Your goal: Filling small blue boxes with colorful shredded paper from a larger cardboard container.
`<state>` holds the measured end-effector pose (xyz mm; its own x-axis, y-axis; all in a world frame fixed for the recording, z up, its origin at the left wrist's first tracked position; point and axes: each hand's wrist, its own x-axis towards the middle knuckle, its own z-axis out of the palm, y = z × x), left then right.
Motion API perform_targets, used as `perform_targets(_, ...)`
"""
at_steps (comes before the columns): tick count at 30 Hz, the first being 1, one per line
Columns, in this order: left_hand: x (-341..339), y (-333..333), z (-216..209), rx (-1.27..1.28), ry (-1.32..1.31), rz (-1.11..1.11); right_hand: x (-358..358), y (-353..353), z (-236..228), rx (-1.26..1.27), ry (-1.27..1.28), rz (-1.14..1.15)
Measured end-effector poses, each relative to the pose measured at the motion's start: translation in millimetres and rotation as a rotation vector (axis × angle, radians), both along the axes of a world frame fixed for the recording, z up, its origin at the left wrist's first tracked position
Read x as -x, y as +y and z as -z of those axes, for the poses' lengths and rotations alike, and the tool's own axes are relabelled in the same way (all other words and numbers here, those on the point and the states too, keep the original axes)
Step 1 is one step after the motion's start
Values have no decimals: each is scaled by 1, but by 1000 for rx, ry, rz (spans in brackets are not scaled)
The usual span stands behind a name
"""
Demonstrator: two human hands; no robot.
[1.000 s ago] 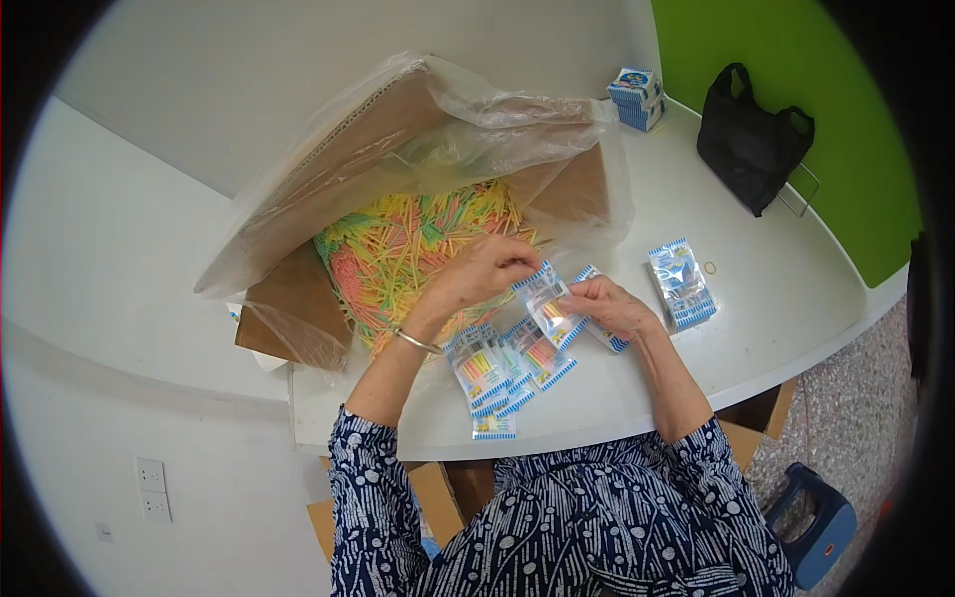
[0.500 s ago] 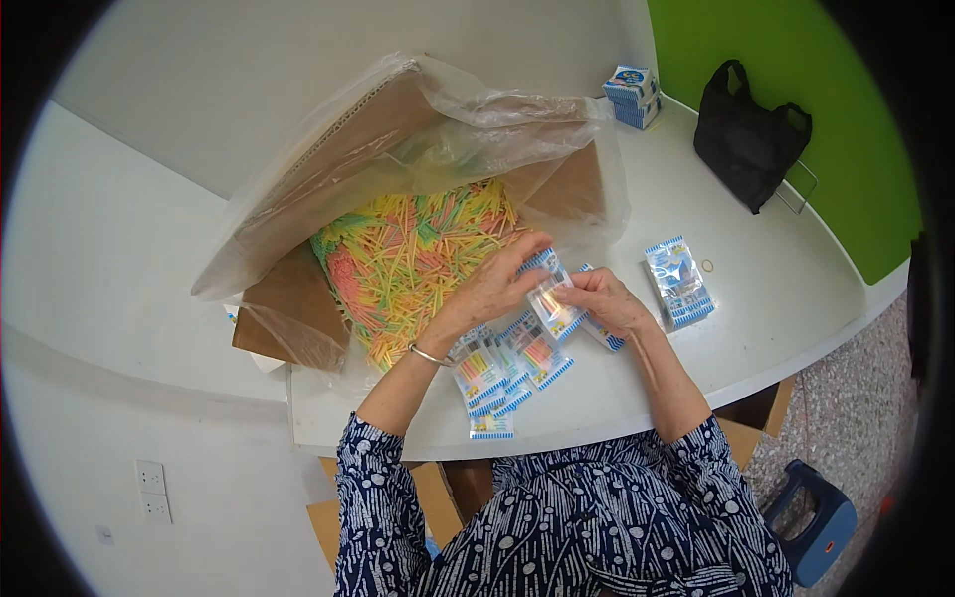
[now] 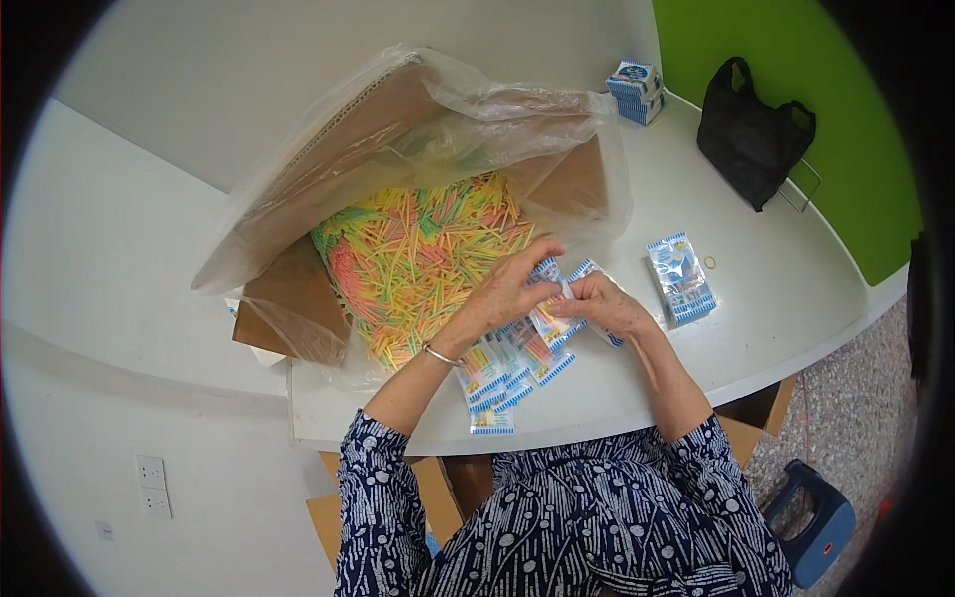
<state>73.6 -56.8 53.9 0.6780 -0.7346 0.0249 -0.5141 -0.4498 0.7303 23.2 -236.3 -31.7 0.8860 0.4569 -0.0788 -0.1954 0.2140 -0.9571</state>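
Between my two hands is a small clear packet (image 3: 555,320) with blue-striped ends and coloured sticks inside. My left hand (image 3: 507,291) grips its far end; the fingers of my right hand (image 3: 605,306) pinch its side. Just beyond my right hand, another striped packet (image 3: 589,269) lies partly hidden on the table. Several similar packets (image 3: 484,370) overlap on the table below my left wrist. Past my left hand stands a cardboard box (image 3: 298,308) lined with clear plastic, full of thin yellow, pink and green sticks (image 3: 428,254).
A stack of packets (image 3: 682,279) lies to the right, beside a rubber band (image 3: 709,263). Farther back are bundled packets (image 3: 635,92) and a black bag (image 3: 756,139). The white table (image 3: 776,328) has a curved right edge. A blue stool (image 3: 818,522) stands on the floor.
My left hand has shifted slightly to the right along the packet, its thumb now across it. My right hand stays almost in place, still pinching.
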Motion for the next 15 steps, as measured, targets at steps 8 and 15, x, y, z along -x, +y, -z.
perform_targets(8, 1, 20, 19, -22, 400, -104, 13, -22, -25, 627, -321, 445)
perform_targets(15, 9, 33, 43, -214, -311, -76, 28, -17, 19, 1316, -665, 657)
